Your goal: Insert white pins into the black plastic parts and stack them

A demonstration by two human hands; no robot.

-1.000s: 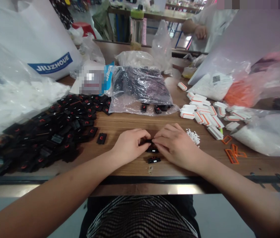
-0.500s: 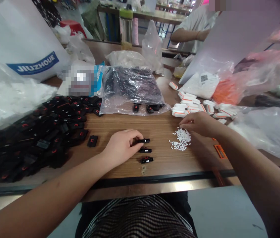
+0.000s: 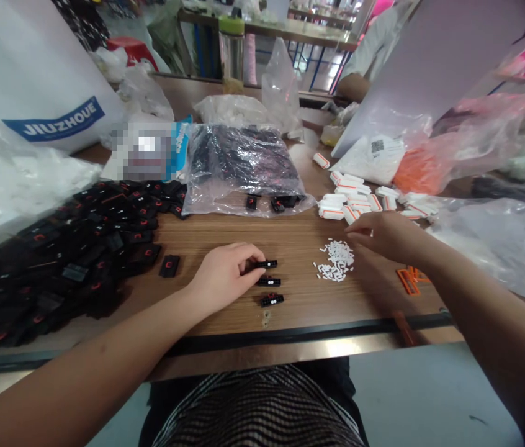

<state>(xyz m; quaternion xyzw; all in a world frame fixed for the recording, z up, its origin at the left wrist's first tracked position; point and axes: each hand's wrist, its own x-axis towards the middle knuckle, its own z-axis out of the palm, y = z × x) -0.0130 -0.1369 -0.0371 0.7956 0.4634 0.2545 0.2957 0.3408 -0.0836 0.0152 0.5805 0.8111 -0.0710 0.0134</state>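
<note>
My left hand point(image 3: 229, 272) rests on the table with thumb and fingertips closed round the end of a small black connector housing point(image 3: 269, 264), which shows a white dot on its face. Just below it, two similar black connectors point(image 3: 269, 282) lie in a column, each with white dots. My right hand point(image 3: 381, 234) hovers at the upper right edge of a pile of tiny white plugs point(image 3: 339, 254). Its fingers are bent and drawn together; anything between the tips is too small to make out. White blocks with orange stripes point(image 3: 350, 197) lie right behind that hand.
A heap of black connectors point(image 3: 104, 242) covers the left side, with one single connector point(image 3: 169, 266) apart from it. Behind stands a clear bag of black parts point(image 3: 244, 161). Orange frame pieces point(image 3: 409, 280) lie under my right forearm. Plastic bags point(image 3: 490, 242) fill the right.
My right hand has shifted a little to the right, off the upper edge of the white pile. My left hand keeps its hold on the connector. The view has turned slightly.
</note>
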